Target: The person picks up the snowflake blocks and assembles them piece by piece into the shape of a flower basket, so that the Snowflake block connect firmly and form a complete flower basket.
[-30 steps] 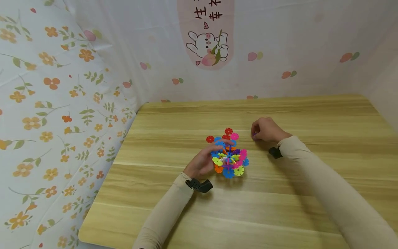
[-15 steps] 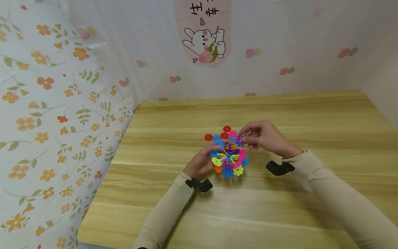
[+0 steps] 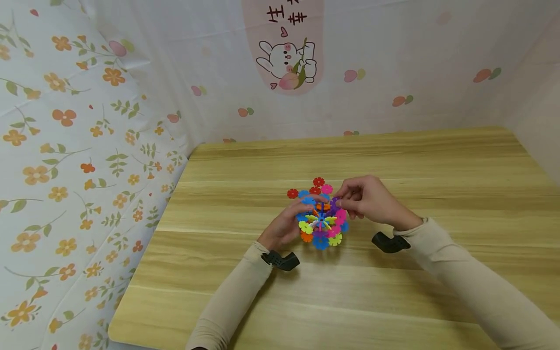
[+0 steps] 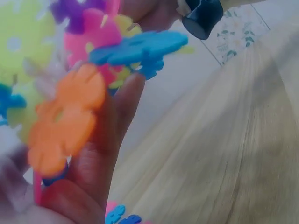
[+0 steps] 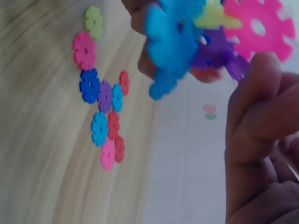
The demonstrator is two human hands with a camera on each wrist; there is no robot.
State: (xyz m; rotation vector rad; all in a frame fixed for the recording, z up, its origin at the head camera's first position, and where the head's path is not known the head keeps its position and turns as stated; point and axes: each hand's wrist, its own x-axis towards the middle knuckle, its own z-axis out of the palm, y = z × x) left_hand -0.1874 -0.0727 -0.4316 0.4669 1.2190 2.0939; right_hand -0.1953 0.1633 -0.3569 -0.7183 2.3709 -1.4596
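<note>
My left hand (image 3: 285,224) grips a cluster of interlocked plastic snowflake discs (image 3: 321,221) from its left side. Blue, yellow, pink, orange and purple discs fan outward from the cluster's middle. Between thumb and fingers, my right hand (image 3: 369,200) pinches a purple snowflake disc (image 3: 335,204) at the cluster's upper right edge. In the right wrist view the thumb sits close by purple discs (image 5: 216,53) and a pink disc (image 5: 259,27). An orange disc (image 4: 65,119) lies in front of the left fingers in the left wrist view, which hides part of the grip.
Several loose snowflake discs lie flat on the wooden table (image 3: 227,194) behind the cluster, among them a red disc (image 3: 292,193), a pink disc (image 5: 85,50) and a dark blue disc (image 5: 89,86). A printed cloth (image 3: 372,107) hangs along the table's back edge.
My right hand has lifted the purple disc from the table at the right and brought it left to the cluster's edge. My left hand has stayed in place.
</note>
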